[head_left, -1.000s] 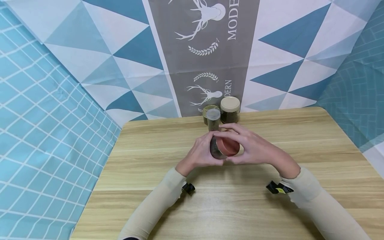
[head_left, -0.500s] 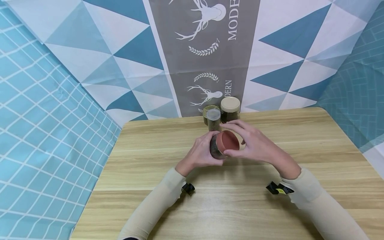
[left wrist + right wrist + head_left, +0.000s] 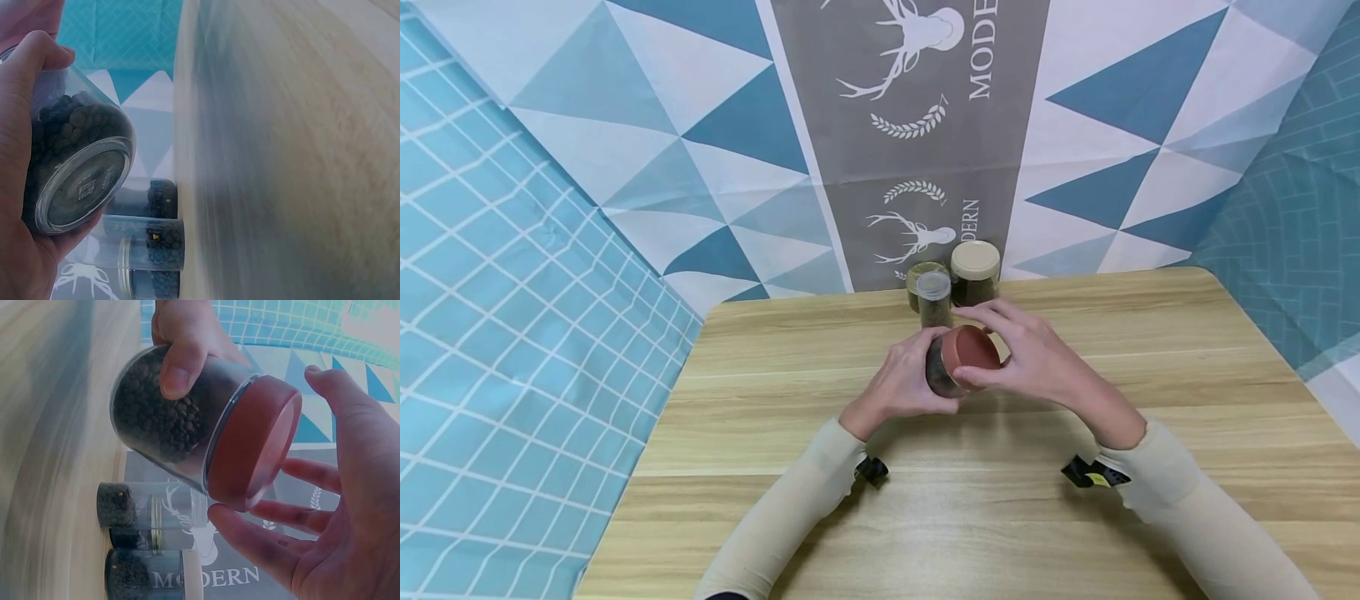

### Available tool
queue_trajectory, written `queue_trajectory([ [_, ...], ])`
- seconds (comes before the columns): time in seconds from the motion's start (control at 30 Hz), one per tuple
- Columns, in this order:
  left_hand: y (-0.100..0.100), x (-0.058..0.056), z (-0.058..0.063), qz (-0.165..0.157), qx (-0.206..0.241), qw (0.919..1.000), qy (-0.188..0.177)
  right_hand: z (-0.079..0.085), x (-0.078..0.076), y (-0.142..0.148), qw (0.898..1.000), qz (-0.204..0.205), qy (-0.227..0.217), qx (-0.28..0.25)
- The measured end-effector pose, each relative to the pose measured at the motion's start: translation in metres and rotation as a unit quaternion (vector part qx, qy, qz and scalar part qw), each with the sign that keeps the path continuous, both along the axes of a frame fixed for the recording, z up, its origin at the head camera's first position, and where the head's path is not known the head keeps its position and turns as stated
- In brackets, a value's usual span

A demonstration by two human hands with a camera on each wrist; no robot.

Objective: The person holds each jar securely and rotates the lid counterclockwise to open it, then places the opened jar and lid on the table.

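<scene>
My left hand (image 3: 904,379) grips a clear glass jar (image 3: 153,419) round its body, thumb on the side. Dark, flat, bean-like pieces fill part of it, and its round base (image 3: 87,184) shows in the left wrist view. The jar is tilted above the table, its reddish-brown lid (image 3: 256,444) on the mouth and facing right. My right hand (image 3: 350,494) spreads its fingers around this lid. In the right wrist view its thumb stands off the rim, while one fingertip is right at the lid's lower edge.
Behind the hands, at the table's (image 3: 760,417) back edge, stand a narrow jar with a clear lid (image 3: 934,287), a wider jar with a cream lid (image 3: 976,260) and a jar with a yellowish lid (image 3: 916,279). A patterned cloth (image 3: 925,158) hangs behind them.
My right hand's fingers have loosened from around the lid and spread, with the hand shifting slightly at the rim. The left hand keeps holding the jar in about the same place.
</scene>
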State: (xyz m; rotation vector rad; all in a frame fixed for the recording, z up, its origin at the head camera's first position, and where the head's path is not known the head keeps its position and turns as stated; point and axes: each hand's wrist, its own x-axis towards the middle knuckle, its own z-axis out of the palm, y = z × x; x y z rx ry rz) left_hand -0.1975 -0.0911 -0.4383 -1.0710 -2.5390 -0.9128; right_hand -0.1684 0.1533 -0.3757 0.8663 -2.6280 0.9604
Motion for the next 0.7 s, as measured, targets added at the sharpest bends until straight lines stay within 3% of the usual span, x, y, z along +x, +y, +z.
queue_trajectory([
  [0.7, -0.0005, 0.0013, 0.0006, -0.01, 0.003, 0.9999, 0.005, 0.0006, 0.004, -0.0072, 1.0, 0.015, -0.015, 0.015],
])
